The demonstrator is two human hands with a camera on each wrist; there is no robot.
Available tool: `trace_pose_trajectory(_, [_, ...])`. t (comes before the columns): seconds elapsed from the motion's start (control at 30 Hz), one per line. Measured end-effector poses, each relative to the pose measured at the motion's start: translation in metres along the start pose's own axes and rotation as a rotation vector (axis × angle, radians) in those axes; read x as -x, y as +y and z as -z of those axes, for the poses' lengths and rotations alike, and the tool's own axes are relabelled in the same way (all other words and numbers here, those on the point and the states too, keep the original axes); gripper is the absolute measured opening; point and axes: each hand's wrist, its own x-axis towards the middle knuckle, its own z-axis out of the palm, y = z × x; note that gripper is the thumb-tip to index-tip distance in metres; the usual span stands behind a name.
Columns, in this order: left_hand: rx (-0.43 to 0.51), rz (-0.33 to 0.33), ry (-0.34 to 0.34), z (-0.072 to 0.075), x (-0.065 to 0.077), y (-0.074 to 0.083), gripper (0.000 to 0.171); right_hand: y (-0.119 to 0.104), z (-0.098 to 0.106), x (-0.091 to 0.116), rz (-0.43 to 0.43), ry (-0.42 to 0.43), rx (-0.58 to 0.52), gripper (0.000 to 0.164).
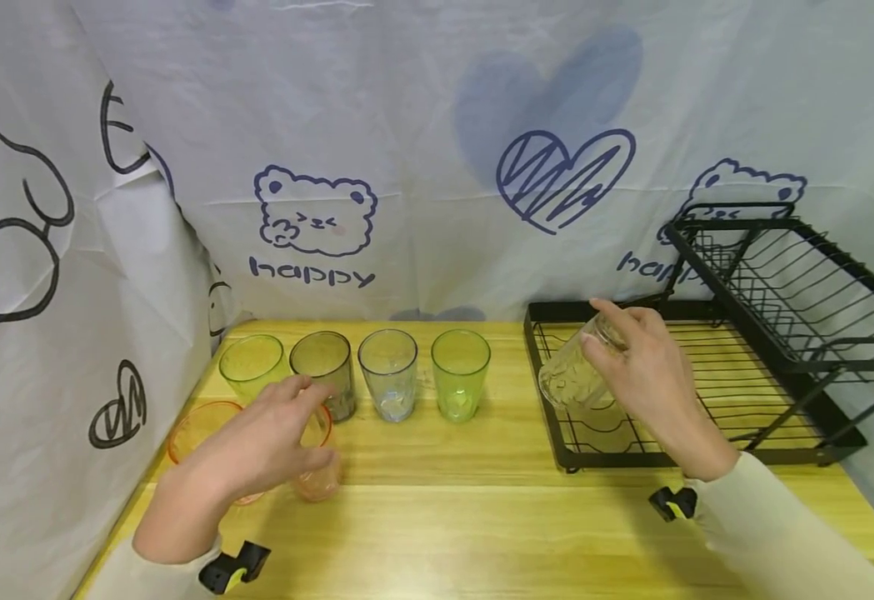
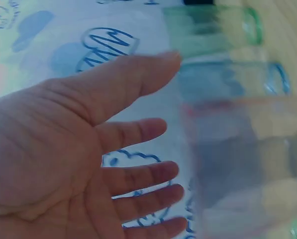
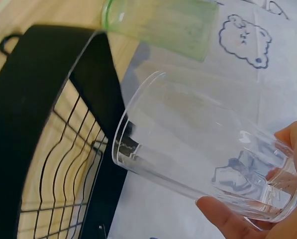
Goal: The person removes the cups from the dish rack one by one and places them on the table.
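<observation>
My right hand grips a clear drinking glass near its base. The glass is tilted, its mouth down to the left, over the left end of the black dish rack. The right wrist view shows the thumb and fingers round the thick base of the clear glass. My left hand hovers with spread fingers by an orange-rimmed pink glass, partly covering it. Its fingers look straight in the left wrist view, apart from the blurred pink glass. Another orange-rimmed glass is half hidden behind that hand.
Behind my left hand stand upright glasses in a row: yellow-green, grey, blue and green. The rack's raised upper tier stands at the right. A printed white cloth hangs behind the wooden table.
</observation>
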Motion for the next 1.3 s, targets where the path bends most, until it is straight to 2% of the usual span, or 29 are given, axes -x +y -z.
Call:
trace_pose_trajectory(0.13, [0.023, -0.046, 0.120, 0.000, -0.002, 0.017, 0.063, -0.007, -0.001, 0.010, -0.027, 0.005, -0.088, 0.058])
trace_pose_trajectory(0.27, [0.098, -0.059, 0.179, -0.012, -0.012, 0.036, 0.052, -0.014, -0.008, 0.018, -0.046, 0.026, -0.203, 0.056])
trace_pose_trajectory(0.4, [0.251, -0.036, 0.159, -0.032, -0.026, 0.054, 0.055, -0.020, -0.018, 0.027, -0.067, 0.059, -0.314, 0.052])
trace_pose_trajectory(0.47, [0.350, -0.030, 0.146, -0.043, -0.034, 0.062, 0.061, -0.021, -0.023, 0.032, -0.108, 0.041, -0.403, 0.051])
trace_pose_trajectory(0.67, [0.657, -0.010, 0.121, -0.069, -0.052, 0.085, 0.082, -0.028, -0.038, 0.047, -0.313, -0.045, -0.789, 0.048])
trace_pose_trajectory(0.8, [0.790, -0.033, 0.098, -0.076, -0.058, 0.097, 0.089, -0.033, -0.048, 0.056, -0.407, -0.079, -1.061, 0.045])
trace_pose_trajectory(0.87, [0.816, -0.051, 0.093, -0.077, -0.060, 0.102, 0.090, -0.036, -0.053, 0.060, -0.433, -0.112, -1.186, 0.045])
trace_pose_trajectory(0.97, [0.814, -0.076, 0.100, -0.078, -0.062, 0.107, 0.089, -0.038, -0.059, 0.063, -0.464, -0.163, -1.316, 0.043])
trace_pose_trajectory(1.13, [0.785, -0.100, 0.131, -0.077, -0.062, 0.112, 0.085, -0.041, -0.071, 0.068, -0.526, -0.227, -1.449, 0.040])
trace_pose_trajectory(1.3, [0.685, -0.115, 0.162, -0.072, -0.060, 0.117, 0.084, -0.044, -0.080, 0.072, -0.603, -0.260, -1.537, 0.039])
